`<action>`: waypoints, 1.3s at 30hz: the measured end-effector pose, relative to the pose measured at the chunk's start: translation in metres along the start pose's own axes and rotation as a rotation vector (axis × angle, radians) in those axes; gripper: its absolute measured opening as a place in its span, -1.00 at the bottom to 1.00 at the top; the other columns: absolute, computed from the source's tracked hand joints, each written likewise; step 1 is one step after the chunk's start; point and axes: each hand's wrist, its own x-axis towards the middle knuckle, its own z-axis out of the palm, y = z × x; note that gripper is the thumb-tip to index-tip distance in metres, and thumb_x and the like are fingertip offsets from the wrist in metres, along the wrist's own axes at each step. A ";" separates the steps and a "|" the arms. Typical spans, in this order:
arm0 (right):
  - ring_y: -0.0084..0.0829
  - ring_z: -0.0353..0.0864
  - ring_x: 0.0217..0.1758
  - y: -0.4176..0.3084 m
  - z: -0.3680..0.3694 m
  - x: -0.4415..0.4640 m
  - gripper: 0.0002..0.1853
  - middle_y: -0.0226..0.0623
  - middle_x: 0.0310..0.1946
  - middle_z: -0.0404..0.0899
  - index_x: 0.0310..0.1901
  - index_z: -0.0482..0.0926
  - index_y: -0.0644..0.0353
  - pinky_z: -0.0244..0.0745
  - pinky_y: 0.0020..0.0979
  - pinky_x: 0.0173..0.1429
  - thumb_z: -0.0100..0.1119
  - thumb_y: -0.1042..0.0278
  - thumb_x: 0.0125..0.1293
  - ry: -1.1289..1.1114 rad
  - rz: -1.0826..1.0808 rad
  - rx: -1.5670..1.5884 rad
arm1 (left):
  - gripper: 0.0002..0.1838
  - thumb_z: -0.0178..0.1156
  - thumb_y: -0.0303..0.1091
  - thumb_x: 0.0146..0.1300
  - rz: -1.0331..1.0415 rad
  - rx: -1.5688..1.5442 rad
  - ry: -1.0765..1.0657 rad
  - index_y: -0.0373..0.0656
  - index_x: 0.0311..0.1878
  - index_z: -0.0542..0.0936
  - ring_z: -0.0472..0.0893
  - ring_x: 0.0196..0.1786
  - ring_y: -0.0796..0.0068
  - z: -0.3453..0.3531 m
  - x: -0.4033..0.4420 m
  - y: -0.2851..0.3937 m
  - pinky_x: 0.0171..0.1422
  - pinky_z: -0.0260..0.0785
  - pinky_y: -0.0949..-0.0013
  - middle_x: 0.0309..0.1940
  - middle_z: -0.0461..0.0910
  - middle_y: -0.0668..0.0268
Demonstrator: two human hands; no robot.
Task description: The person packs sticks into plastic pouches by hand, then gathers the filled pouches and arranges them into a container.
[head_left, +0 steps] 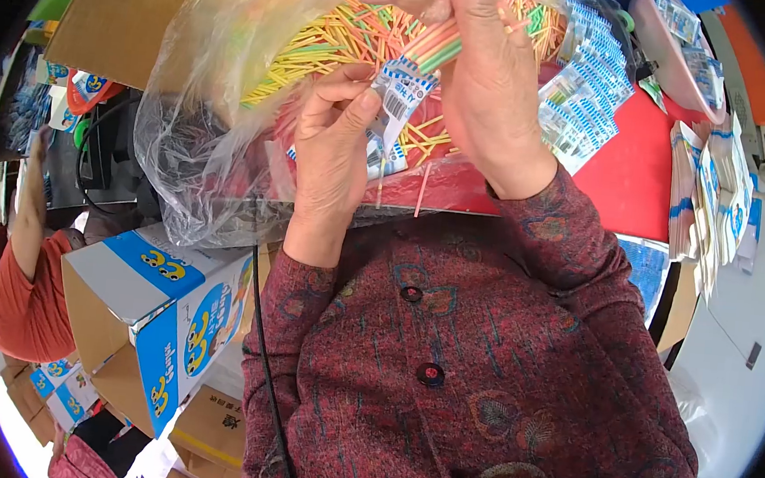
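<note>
- Over the near side of the red counter (634,178), my left hand (336,145) pinched a small printed packet (400,106) between thumb and fingers, its blue-striped top edge toward the far side.
- Just to the right and farther off, my right hand (493,86) held a bundle of coloured sticks (435,45), pink, orange and green, the fingers closed on it and one finger stretched out to the left.
- The near ends of that bundle came right up to the top of the packet; I could not tell whether any had gone inside.
- Beyond and beneath my hands lay a heap of loose sticks (326,46), yellow, orange and green, with a clear plastic bag (196,148) spread around its left side.
- To the right of the heap, more striped packets (582,106) lay overlapping on the counter.
- At the far right stood a pink basin (680,60) with packets in it, and nearer than that, a stack of white-and-blue folded packs (710,193).
- On the near left sat a blue-and-white carton (183,322), with a person in an orange-red top (36,297) beyond it to the left.
</note>
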 end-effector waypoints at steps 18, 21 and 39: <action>-0.48 0.52 0.08 0.038 -0.005 -0.008 -0.58 -0.19 -0.04 0.61 -0.15 0.55 0.20 0.34 -0.41 0.22 -0.14 -0.02 0.48 -0.267 0.054 0.041 | -0.93 0.27 -0.50 0.22 -0.023 -0.023 0.023 -0.23 -0.25 0.59 0.51 0.03 0.50 0.006 -0.004 0.002 0.15 0.37 0.41 -0.02 0.52 0.27; -0.51 0.48 0.14 0.034 -0.006 -0.011 -0.60 -0.23 0.04 0.57 0.02 0.54 0.22 0.32 -0.42 0.24 -0.06 0.03 0.46 -0.306 0.123 -0.065 | -0.92 0.27 -0.50 0.22 -0.033 -0.043 0.054 -0.23 -0.24 0.58 0.52 -0.02 0.53 -0.001 -0.002 0.001 0.13 0.37 0.43 -0.07 0.53 0.29; -0.61 0.52 0.02 0.039 -0.037 -0.018 -0.57 -0.37 0.04 0.56 0.20 0.46 0.22 0.45 -0.57 0.09 0.18 0.51 0.29 -0.304 0.024 -0.011 | -0.71 0.25 -0.54 0.23 -0.151 0.099 -0.001 -0.26 0.00 0.45 0.61 -0.17 0.58 0.026 -0.009 0.007 -0.11 0.52 0.48 -0.15 0.60 0.29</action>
